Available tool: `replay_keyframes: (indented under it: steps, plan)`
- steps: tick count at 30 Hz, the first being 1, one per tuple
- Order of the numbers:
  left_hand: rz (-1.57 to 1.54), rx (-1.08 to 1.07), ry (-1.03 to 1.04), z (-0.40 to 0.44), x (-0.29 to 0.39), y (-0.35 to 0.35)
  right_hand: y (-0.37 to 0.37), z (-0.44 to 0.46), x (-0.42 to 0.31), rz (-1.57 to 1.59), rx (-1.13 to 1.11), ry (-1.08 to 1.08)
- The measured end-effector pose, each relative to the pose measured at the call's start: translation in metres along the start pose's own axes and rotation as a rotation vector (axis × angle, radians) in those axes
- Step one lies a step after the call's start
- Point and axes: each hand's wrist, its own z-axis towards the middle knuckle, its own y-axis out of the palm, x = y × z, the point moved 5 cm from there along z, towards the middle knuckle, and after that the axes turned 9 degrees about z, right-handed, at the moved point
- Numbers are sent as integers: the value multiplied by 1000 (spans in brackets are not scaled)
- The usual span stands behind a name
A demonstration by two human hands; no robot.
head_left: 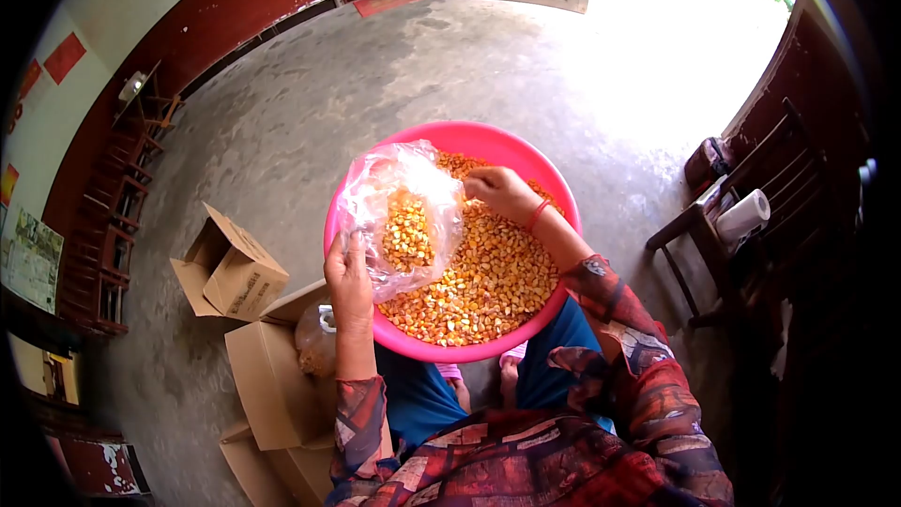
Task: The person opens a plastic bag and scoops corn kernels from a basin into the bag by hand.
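Note:
A wide pink basin [570, 190] full of loose yellow-orange corn kernels [507, 272] sits in front of my body, above my knees. My left hand [349, 282] grips the side of a clear plastic bag [368, 202], which stands mouth-up over the left part of the basin with corn kernels inside. At the bag's right edge is my right hand [507, 192], its fingers closed and pointing toward the bag. Whether they pinch the bag's rim or a few kernels is hidden.
Open cardboard boxes [267, 385] stand on the floor to my left, one holding a tied clear bag [316, 343]. Another open box [235, 268] lies beyond them. At right is a dark wooden chair [718, 225] with a white roll [743, 216]. Small chairs [113, 225] line the left wall.

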Motion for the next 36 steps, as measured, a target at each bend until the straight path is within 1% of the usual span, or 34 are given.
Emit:
replay_keyframes:
  steps: [1, 3, 4, 6, 7, 9, 10, 11, 13, 15, 18, 21, 22, 23, 25, 27, 29, 31, 32, 33, 36]
  plan:
    - [4, 3, -1, 0, 0, 0, -3, 3, 9, 176, 93, -24]
    - [6, -7, 8, 0, 3, 1, -14, 1, 17, 477, 167, 197]
    - [8, -15, 18, 0, 5, 2, -19, 0, 17, 477, 168, 197]
    - [13, -8, 19, -1, 5, 1, -21, -5, 18, 868, 174, 312]
    - [17, 0, 21, -1, 5, 2, -21, -6, 14, 867, 178, 312]
    - [11, 2, 12, -1, 3, 1, -17, -9, 8, 897, 235, 421]
    - [9, 8, 2, -1, 2, 1, -15, -10, 2, 886, 215, 369]
    - [8, 7, 2, 0, 1, 1, -15, -10, 4, 886, 216, 368]
    - [-18, 15, 13, 1, 0, 0, -9, -6, 12, 769, 73, 384]
    - [-11, 4, 1, 1, -3, -2, -8, -5, 18, 817, 46, 382]
    - [-24, 11, 5, 2, -6, -2, -11, -6, 13, 825, 148, 375]
    - [-35, 26, 13, 1, -2, -3, -17, -2, 6, 1005, 208, 259]
    - [-34, 33, 21, 1, -1, -2, -17, -4, -3, 1064, 192, 178]
    - [-35, 39, 28, 2, 0, -2, -14, -6, -8, 1063, 191, 178]
    - [-34, 35, 29, 2, -1, -2, -3, -7, -42, 1116, 162, 47]
    - [10, 37, 19, 1, 1, -2, 12, -9, -78, 1107, 126, -15]
    - [4, 37, -9, 0, 1, -1, 30, -7, -109, 1027, 128, -77]
    - [-3, 43, -31, 1, 1, -3, 50, -1, -126, 967, 119, -149]
    - [-16, 30, -27, 1, 0, -3, 59, 3, -127, 931, 113, -165]
    - [-29, 17, -24, 1, -1, -3, 69, 9, -123, 943, 100, -126]
    - [4, 24, 3, -1, 10, 0, 90, 28, -95, 770, 155, -92]
